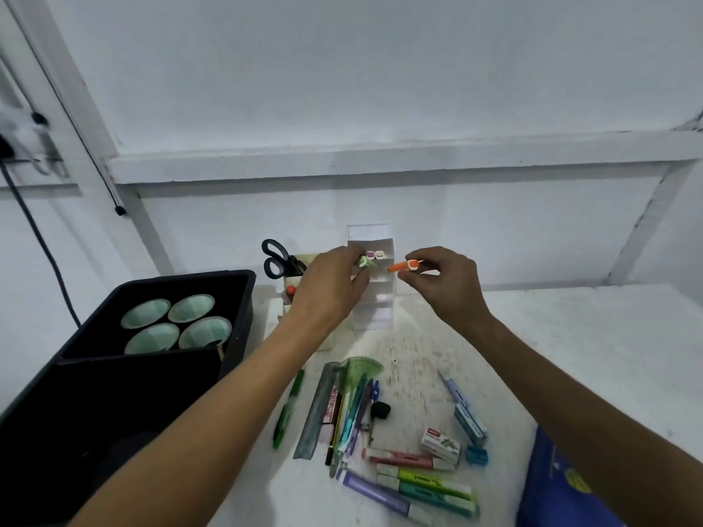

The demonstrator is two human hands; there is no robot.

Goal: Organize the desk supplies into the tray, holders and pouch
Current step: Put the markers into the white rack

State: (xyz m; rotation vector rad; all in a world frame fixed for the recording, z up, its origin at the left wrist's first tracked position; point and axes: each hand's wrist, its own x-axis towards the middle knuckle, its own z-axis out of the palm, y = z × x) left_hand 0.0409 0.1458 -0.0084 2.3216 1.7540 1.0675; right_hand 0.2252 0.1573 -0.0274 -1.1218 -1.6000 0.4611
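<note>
At frame centre, left hand (330, 287) pinches a green marker (366, 263), right hand (445, 285) an orange marker (404, 265), at the white holder (374, 298); many supplies (384, 431) remain loose below

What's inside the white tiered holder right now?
The white tiered holder shows two marker caps in its top slot, purple and beige. The left hand covers its left side; lower tiers look empty.

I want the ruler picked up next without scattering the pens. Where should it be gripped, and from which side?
Probably the ruler's near end, at its bare left edge, coming from the left. It lies flat and long, pointing away from the person. Pens crowd its right edge and a protractor sits by its far end, while the left has a gap before the green marker.
</note>
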